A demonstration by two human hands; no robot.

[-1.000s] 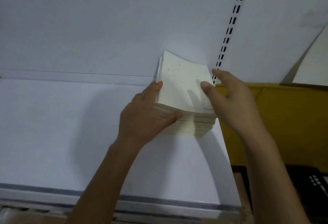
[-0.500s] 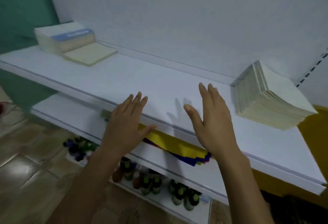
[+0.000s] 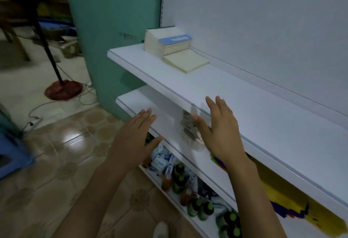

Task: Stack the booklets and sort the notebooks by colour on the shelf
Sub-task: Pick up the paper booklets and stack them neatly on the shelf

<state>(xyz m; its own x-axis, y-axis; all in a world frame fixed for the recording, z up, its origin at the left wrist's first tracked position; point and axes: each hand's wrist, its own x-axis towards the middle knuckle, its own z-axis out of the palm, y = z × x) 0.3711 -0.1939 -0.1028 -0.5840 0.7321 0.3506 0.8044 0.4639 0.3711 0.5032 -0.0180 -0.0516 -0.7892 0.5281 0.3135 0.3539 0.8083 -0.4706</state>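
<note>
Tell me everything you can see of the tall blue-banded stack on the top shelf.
The tall stack is a squarish block of cream paper, edges even, with a blue band on top, its print blurred. It lies flat at the left end of the top shelf. A thin cream pad sits beside it, seemingly touching.

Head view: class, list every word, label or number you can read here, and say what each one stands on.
No text here is sharp enough to quote.
The blue label on the tall booklet stack: white lettering, blurred, unreadable.
The dark marks on the green wall: blurred, unreadable.
The blue-and-white packets: print too small to read.
</note>
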